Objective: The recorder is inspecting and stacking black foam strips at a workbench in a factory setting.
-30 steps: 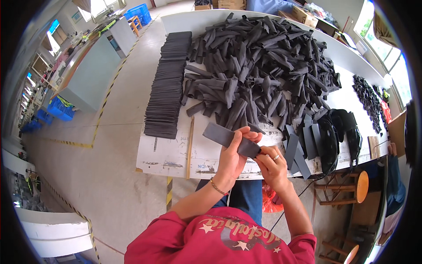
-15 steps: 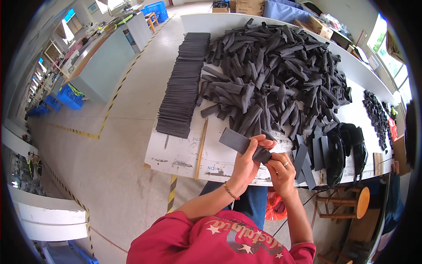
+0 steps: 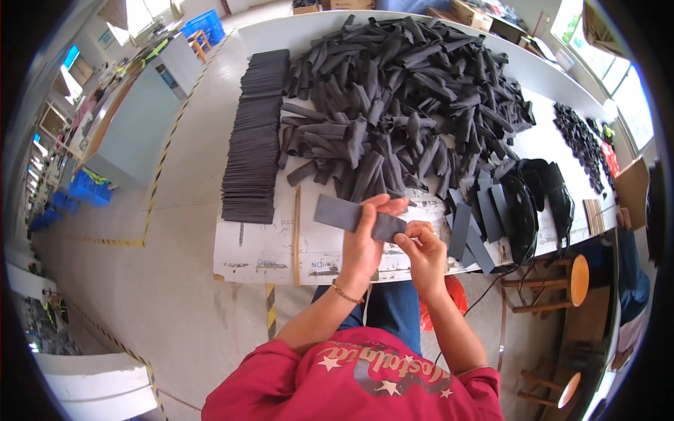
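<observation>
A flat dark grey strip (image 3: 337,212) is held across my front, just over the table's near edge. My left hand (image 3: 365,242) grips its middle, the thumb on top and the fingers behind. At the strip's right end, a darker section (image 3: 388,226) lies between the two hands. My right hand (image 3: 425,258) pinches that end between thumb and fingers. Beyond my hands lies a big heap of curled dark grey fabric pieces (image 3: 393,133). To its left runs a long, neat row of flat dark pieces (image 3: 251,140).
A wooden stick (image 3: 297,235) lies on the white table (image 3: 242,252). Several flat grey strips (image 3: 460,231) and shiny black bundles (image 3: 523,210) sit at the right, with a black cable hanging down. A wooden stool (image 3: 577,281) and a red bag (image 3: 453,298) are below.
The strip's right end was bent and bunched between my hands; now it lies flatter and straighter. My right hand has turned and shifted along that end. The whole view has swung slightly.
</observation>
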`<action>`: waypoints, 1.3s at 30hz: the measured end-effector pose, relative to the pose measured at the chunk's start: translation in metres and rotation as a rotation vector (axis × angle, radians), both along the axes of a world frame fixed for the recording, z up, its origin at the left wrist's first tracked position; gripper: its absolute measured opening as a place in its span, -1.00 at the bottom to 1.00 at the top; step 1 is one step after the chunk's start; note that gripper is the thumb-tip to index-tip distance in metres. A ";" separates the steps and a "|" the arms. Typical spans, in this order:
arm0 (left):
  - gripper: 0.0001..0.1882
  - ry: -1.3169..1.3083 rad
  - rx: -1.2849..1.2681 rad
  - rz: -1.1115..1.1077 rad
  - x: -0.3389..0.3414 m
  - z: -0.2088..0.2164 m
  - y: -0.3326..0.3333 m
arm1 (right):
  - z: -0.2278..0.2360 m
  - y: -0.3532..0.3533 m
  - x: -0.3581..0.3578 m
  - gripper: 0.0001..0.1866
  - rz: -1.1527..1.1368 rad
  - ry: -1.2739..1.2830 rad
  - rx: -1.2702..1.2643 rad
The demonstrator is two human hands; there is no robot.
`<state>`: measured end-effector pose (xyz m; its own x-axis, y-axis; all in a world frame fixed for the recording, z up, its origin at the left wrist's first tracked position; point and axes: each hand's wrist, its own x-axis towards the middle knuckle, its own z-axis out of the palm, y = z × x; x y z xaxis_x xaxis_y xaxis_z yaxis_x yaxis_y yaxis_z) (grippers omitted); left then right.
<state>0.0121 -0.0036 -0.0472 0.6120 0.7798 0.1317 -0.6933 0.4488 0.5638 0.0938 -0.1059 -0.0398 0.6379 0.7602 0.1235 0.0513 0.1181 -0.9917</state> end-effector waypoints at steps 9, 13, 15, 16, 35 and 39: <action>-0.58 -0.004 0.029 -0.141 -0.006 -0.001 0.005 | 0.007 0.005 0.002 -0.87 0.020 0.252 0.058; -0.61 0.166 -0.161 0.137 -0.032 -0.021 0.021 | 0.001 0.002 0.005 -0.89 -0.078 0.011 0.059; -0.74 0.205 -0.119 0.170 -0.042 -0.030 0.028 | 0.000 0.001 0.008 -0.89 -0.078 -0.014 0.074; -0.74 0.209 -0.118 0.172 -0.045 -0.035 0.029 | 0.000 0.001 0.009 -0.89 -0.056 -0.008 0.060; -0.79 0.171 -0.103 0.149 -0.049 -0.023 0.028 | -0.008 -0.004 0.012 -0.90 0.032 -0.004 -0.137; -0.78 0.328 -0.067 0.179 -0.054 -0.022 0.035 | -0.004 -0.004 0.011 -0.92 0.021 -0.103 -0.205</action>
<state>-0.0422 0.0316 -0.0688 0.4661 0.8786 -0.1038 -0.5519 0.3804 0.7421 0.1049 -0.1098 -0.0435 0.6136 0.7891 0.0286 0.1535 -0.0837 -0.9846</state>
